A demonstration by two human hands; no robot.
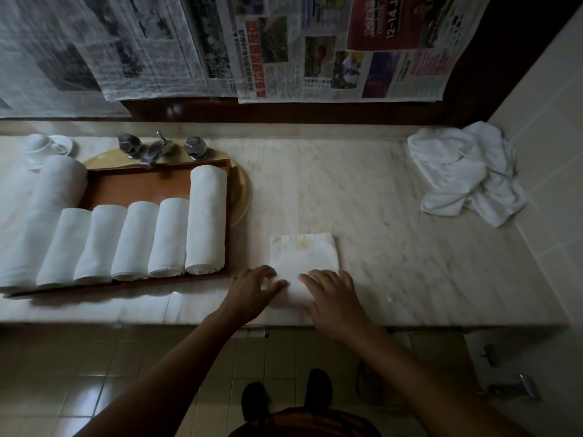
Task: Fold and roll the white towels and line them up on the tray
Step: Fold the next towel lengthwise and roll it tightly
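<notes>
- Two bare hands are low on the cream marble desk (394, 216), side by side and a little apart. Both are on one folded white cloth towel (304, 257).
- Left hand (255, 288): fingers spread and bent, tips pressing on the towel's near left corner. No pinch or wrap visible.
- Right hand (334, 298): palm down, fingers fairly straight, lying flat across the towel's near right part.
- Folded towel: a flat rectangle running from under the fingertips away from the person. There is a faint yellowish mark on its far half. Its near end is covered by the hands.
- Left of the left hand is a brown rectangular tray (142, 184) carrying six rolled white towels side by side, touching.
- Just beside the hand lies a long roll (206, 222), then four shorter rolls (135, 241). Farthest from the hand is a thick long roll (47, 216), which hides the tray's left edge.
- A round pale-yellow rim (243, 190) shows past the tray's far and right edges; basin or plate, cannot tell.
- Grey metal tap fittings (157, 149) stand at the far side of that rim.
- Far beyond and to the right of the right hand, a crumpled heap of white towels (467, 171) lies against the tiled wall, well apart.
- Far beyond the left hand, past the thick roll, sits a white cup on a saucer (44, 145).
- Printed newspaper sheets (315, 42) hang beyond the desk.
</notes>
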